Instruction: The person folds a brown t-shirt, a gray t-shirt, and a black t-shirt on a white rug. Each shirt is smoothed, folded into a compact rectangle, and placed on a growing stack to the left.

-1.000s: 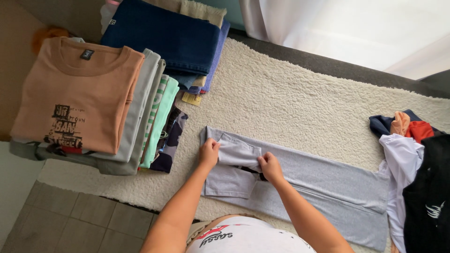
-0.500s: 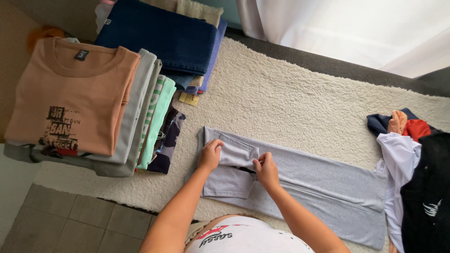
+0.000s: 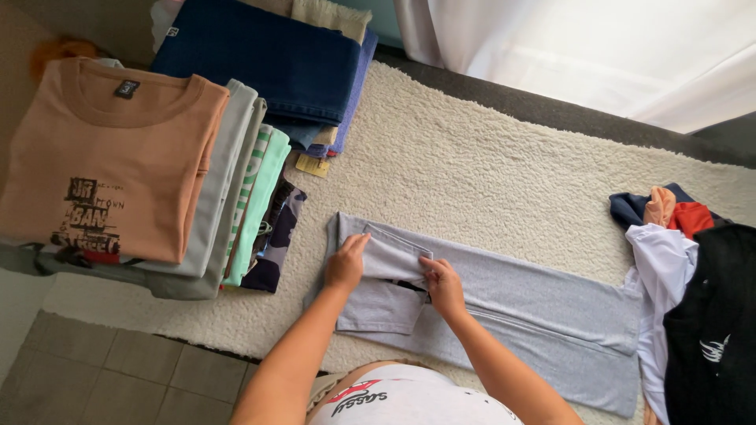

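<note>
Light grey trousers (image 3: 543, 315) lie flat on a cream fleece blanket (image 3: 480, 165), waistband to the left. My left hand (image 3: 346, 264) presses flat on the waistband end, fingers together. My right hand (image 3: 443, 285) rests beside it at the trousers' middle seam, fingertips pinching the fabric near a dark gap in the cloth. Both forearms reach in from the bottom edge.
A stack of folded shirts topped by an orange printed t-shirt (image 3: 110, 157) sits at the left, with folded dark blue jeans (image 3: 268, 55) behind it. A heap of unfolded clothes, white, black, red and navy (image 3: 693, 299), lies at the right. Grey floor tiles (image 3: 94, 378) show at lower left.
My right hand has shifted slightly left along the trousers toward my left hand. The view has moved a little; the trousers lie as before.
</note>
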